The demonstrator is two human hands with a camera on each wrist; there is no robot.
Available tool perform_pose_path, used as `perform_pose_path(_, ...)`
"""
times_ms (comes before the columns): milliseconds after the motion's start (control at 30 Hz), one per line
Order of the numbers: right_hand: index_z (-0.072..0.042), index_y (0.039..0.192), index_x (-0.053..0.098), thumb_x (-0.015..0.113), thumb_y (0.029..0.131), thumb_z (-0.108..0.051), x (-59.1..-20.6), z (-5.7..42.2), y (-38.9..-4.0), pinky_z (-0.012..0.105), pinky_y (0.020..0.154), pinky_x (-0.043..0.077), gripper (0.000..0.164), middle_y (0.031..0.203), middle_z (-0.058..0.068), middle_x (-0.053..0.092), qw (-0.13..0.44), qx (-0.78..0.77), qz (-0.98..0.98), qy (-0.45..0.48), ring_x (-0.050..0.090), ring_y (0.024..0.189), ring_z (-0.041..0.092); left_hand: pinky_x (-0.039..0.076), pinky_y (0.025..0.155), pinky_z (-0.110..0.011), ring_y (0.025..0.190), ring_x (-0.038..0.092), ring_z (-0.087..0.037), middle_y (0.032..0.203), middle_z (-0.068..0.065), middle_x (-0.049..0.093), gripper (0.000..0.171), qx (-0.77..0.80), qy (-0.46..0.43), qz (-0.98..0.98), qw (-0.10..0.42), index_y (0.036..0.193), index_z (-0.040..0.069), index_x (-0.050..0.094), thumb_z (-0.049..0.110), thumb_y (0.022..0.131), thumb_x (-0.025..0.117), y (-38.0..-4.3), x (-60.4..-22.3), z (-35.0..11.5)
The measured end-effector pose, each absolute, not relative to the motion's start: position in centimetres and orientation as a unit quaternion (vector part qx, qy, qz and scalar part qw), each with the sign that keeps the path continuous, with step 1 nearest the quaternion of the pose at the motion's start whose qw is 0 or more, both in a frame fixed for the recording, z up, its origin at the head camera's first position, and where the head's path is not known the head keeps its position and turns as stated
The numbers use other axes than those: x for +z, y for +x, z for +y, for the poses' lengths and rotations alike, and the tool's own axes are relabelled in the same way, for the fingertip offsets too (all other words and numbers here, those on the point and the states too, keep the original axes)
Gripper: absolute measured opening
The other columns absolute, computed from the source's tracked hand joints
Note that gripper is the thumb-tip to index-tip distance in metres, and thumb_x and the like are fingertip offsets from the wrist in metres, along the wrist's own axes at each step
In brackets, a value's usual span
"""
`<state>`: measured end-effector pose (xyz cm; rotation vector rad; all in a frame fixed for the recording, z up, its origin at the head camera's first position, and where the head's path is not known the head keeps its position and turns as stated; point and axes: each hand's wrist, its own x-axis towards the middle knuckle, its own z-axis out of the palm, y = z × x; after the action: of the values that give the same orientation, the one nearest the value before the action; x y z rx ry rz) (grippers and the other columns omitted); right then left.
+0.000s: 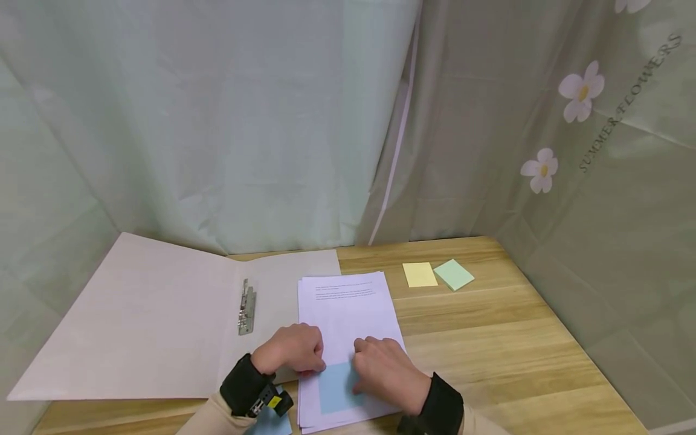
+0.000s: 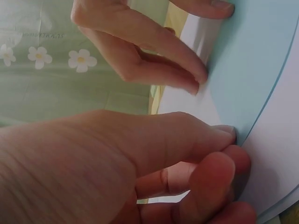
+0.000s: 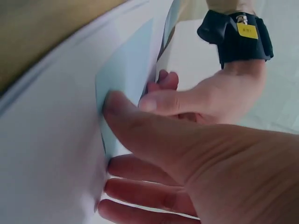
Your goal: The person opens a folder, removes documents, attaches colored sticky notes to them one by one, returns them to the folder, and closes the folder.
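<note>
A light blue sticky note (image 1: 336, 393) lies on the lower part of a stack of white printed paper (image 1: 348, 320). My left hand (image 1: 293, 349) is at the note's upper left corner, pinching it between thumb and curled fingers in the left wrist view. Opposite it, my right hand (image 1: 388, 371) rests at the note's right side. Its thumb (image 3: 119, 105) presses on the blue surface, while the other fingers (image 3: 140, 191), fairly straight, touch down beside the note's edge. The stack's left side overlaps an open binder (image 1: 163, 320).
A metal clip mechanism (image 1: 246, 308) stands on the binder's right half. Yellow sticky notes (image 1: 420, 275) and green sticky notes (image 1: 454, 275) lie at the back right of the wooden table (image 1: 489, 338). Another blue piece (image 1: 272, 423) sits under my left wrist. Curtains (image 1: 272, 121) hang behind.
</note>
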<state>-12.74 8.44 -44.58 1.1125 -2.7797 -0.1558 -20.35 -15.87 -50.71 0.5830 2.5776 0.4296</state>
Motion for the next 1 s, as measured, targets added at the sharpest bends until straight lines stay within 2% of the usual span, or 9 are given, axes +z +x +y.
perform_pose_path(133, -0.024, 0.102, 0.085, 0.101, 0.077, -0.052, -44.4, 8.5, -12.7, 0.023, 0.065, 0.046, 0.041, 0.11, -0.011, 0.08, 0.089, -0.078, -0.907, 0.404, 0.071, 0.092, 0.006, 0.044, 0.054, -0.028, 0.058, 0.062, -0.01, 0.058, 0.012, 0.063, 0.036, 0.166, 0.221, 0.933, 0.233, 0.064, 0.03, 0.068, 0.042, 0.093, 0.086, -20.5, -50.9, -16.1)
perform_pose_path(233, -0.028, 0.122, 0.085, 0.098, 0.083, -0.054, -44.3, 8.5, -12.6, 0.023, 0.079, 0.057, 0.048, 0.138, -0.013, 0.079, 0.076, -0.085, -0.882, 0.458, 0.075, 0.119, 0.005, 0.044, 0.055, -0.029, 0.058, 0.062, -0.012, 0.06, 0.01, 0.065, 0.034, 0.175, 0.214, 0.932, 0.235, 0.067, 0.028, 0.069, 0.04, 0.094, 0.087, -20.1, -50.1, -15.9)
perform_pose_path(300, -0.03, 0.125, 0.084, 0.096, 0.087, -0.054, -44.4, 8.5, -12.6, 0.023, 0.083, 0.059, 0.047, 0.146, -0.015, 0.076, 0.064, -0.084, -0.865, 0.49, 0.075, 0.127, 0.002, 0.044, 0.055, -0.028, 0.058, 0.061, -0.012, 0.061, 0.009, 0.064, 0.034, 0.178, 0.212, 0.931, 0.236, 0.068, 0.028, 0.068, 0.039, 0.094, 0.087, -19.9, -49.9, -15.8)
perform_pose_path(400, -0.031, 0.121, 0.085, 0.094, 0.089, -0.054, -44.5, 8.4, -12.5, 0.02, 0.079, 0.059, 0.04, 0.145, -0.019, 0.076, 0.053, -0.08, -0.852, 0.514, 0.078, 0.118, -0.001, 0.043, 0.055, -0.027, 0.057, 0.06, -0.011, 0.06, 0.009, 0.063, 0.035, 0.17, 0.208, 0.935, 0.232, 0.068, 0.027, 0.068, 0.038, 0.094, 0.087, -19.8, -49.7, -15.7)
perform_pose_path(500, -0.032, 0.119, 0.085, 0.093, 0.089, -0.054, -44.4, 8.4, -12.6, 0.018, 0.07, 0.055, 0.038, 0.139, -0.02, 0.079, 0.043, -0.085, -0.854, 0.512, 0.079, 0.096, -0.002, 0.042, 0.054, -0.026, 0.057, 0.06, -0.01, 0.059, 0.011, 0.063, 0.035, 0.162, 0.213, 0.936, 0.229, 0.067, 0.029, 0.068, 0.04, 0.094, 0.086, -20.1, -50.4, -15.9)
perform_pose_path(633, -0.031, 0.112, 0.085, 0.094, 0.088, -0.054, -44.0, 8.7, -12.7, 0.018, 0.06, 0.043, 0.034, 0.102, -0.017, 0.085, 0.034, -0.105, -0.873, 0.475, 0.064, 0.065, -0.001, 0.043, 0.054, -0.027, 0.057, 0.062, -0.01, 0.058, 0.01, 0.064, 0.036, 0.166, 0.207, 0.935, 0.237, 0.066, 0.029, 0.069, 0.042, 0.094, 0.087, -20.2, -50.6, -15.9)
perform_pose_path(767, -0.027, 0.097, 0.08, 0.098, 0.085, -0.052, -43.7, 9.2, -12.9, 0.022, 0.054, 0.033, 0.033, 0.069, -0.01, 0.07, 0.043, -0.108, -0.889, 0.444, 0.049, 0.056, 0.001, 0.044, 0.055, -0.027, 0.057, 0.063, -0.01, 0.058, 0.011, 0.064, 0.036, 0.17, 0.21, 0.933, 0.238, 0.065, 0.03, 0.07, 0.043, 0.094, 0.087, -20.3, -50.4, -16.0)
perform_pose_path(900, -0.027, 0.092, 0.078, 0.099, 0.082, -0.054, -43.7, 9.4, -13.0, 0.023, 0.054, 0.032, 0.035, 0.071, -0.012, 0.069, 0.072, -0.111, -0.884, 0.448, 0.05, 0.055, 0.002, 0.046, 0.056, -0.027, 0.059, 0.063, -0.011, 0.061, 0.01, 0.065, 0.034, 0.177, 0.209, 0.93, 0.245, 0.068, 0.029, 0.07, 0.043, 0.094, 0.087, -20.3, -50.4, -16.0)
perform_pose_path(1000, -0.03, 0.102, 0.084, 0.095, 0.084, -0.059, -43.9, 9.1, -13.0, 0.019, 0.057, 0.039, 0.036, 0.092, -0.019, 0.08, 0.088, -0.114, -0.87, 0.472, 0.061, 0.064, -0.001, 0.046, 0.057, -0.028, 0.06, 0.063, -0.012, 0.063, 0.009, 0.065, 0.033, 0.18, 0.205, 0.929, 0.249, 0.07, 0.029, 0.07, 0.042, 0.094, 0.088, -20.4, -50.6, -16.0)
